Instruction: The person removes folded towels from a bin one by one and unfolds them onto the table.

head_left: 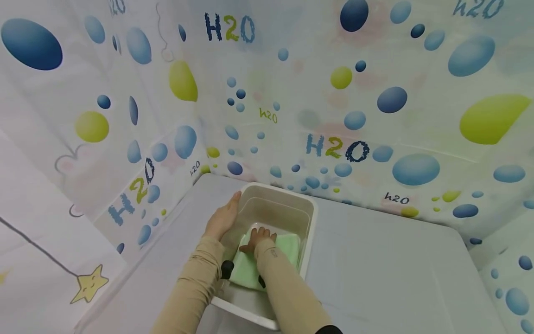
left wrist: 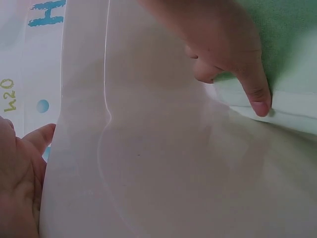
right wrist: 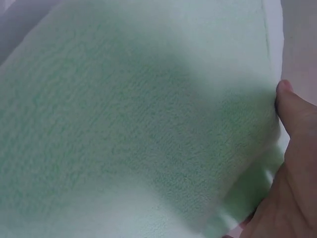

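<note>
**Pale green folded plush cloth [head_left: 246,268] gripped inside an off-white rectangular plastic tub [head_left: 246,314]**

We see the cloth lying in the tub, its soft pile filling most of the right wrist view and its layered edge showing in the left wrist view. Our right hand [head_left: 259,237] is partly closed on the cloth's edge: the thumb lies along the top, while the other fingers curl in lower down, partly hidden from us.

Our left hand [head_left: 223,220] rests against the tub's left side, with its visible fingers fairly straight and the tips near the rim; it has no grip on the cloth.

Both our arms wear long beige sleeves [head_left: 196,278], with small black pieces [head_left: 227,269] showing near the wrists. The tub stands on a smooth, pale grey-white tabletop [head_left: 388,264], close to the back wall covering [head_left: 292,116], a white sheet printed with blue and lime drops and "H2O" lettering. To the left, we can see a printed yellow star [head_left: 89,284].
</note>
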`<state>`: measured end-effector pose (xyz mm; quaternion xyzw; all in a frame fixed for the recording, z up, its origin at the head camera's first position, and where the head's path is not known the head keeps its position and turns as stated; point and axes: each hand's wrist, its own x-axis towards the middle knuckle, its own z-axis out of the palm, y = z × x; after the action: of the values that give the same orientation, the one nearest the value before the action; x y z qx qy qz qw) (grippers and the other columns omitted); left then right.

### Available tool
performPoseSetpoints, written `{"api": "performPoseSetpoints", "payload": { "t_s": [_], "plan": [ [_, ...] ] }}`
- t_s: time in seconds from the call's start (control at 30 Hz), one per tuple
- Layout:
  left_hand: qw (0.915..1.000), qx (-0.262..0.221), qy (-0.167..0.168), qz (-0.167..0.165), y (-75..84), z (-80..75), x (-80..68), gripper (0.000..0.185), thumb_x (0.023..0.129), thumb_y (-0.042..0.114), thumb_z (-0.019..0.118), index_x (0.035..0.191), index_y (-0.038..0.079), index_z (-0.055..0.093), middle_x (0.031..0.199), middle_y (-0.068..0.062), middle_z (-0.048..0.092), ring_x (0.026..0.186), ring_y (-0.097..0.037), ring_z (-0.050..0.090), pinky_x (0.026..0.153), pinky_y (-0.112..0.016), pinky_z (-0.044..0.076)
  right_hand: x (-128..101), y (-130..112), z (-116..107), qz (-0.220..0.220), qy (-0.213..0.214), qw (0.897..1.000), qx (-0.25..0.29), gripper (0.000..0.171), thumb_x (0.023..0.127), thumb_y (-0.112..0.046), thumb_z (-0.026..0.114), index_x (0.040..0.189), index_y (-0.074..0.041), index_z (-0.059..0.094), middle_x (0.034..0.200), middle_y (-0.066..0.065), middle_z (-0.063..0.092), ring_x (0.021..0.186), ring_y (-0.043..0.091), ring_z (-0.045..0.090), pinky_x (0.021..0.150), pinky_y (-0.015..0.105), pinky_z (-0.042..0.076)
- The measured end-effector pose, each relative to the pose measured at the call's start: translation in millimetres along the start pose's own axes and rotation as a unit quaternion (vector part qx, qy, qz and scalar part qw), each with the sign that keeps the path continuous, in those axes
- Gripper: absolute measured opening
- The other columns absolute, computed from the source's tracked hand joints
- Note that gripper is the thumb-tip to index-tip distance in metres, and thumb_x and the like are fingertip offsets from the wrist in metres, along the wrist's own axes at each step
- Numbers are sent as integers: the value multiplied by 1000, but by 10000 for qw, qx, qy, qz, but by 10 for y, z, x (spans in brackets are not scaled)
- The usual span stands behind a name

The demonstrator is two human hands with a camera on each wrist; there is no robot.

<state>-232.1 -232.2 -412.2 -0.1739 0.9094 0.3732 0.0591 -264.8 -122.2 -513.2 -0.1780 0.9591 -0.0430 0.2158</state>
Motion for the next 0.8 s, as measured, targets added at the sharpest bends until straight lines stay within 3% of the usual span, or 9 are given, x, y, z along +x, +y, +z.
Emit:
{"api": "performPoseSetpoints", "payload": {
  "t_s": [0.23,0.53,0.8],
  "plan": [
    [10000,11,26,21,12,-7,8,74,90,68,2,149,27,20,144,-22,38,130,-46,37,108,-58,28,52,21,28,25,80,9999,-84,79,78,-70,54,132,-14,43,132,10,43,123,28,39,105,51,32],
    [9999,-47,67,-67,9,14,-10,76,89,70,3,149,26,22,144,-22,39,131,-46,37,108,-58,27,33,20,41,-235,255,9992,208,78,82,-63,55,136,-10,38,140,11,44,131,29,39,111,54,25],
    [9999,67,104,42,-28,14,14,77,89,69,1,149,25,21,143,-22,40,129,-46,39,106,-59,30,-35,-37,-116,8,94,9999,-106,80,81,-64,55,141,-16,32,137,11,46,124,27,45,103,43,36]
  ]
}}
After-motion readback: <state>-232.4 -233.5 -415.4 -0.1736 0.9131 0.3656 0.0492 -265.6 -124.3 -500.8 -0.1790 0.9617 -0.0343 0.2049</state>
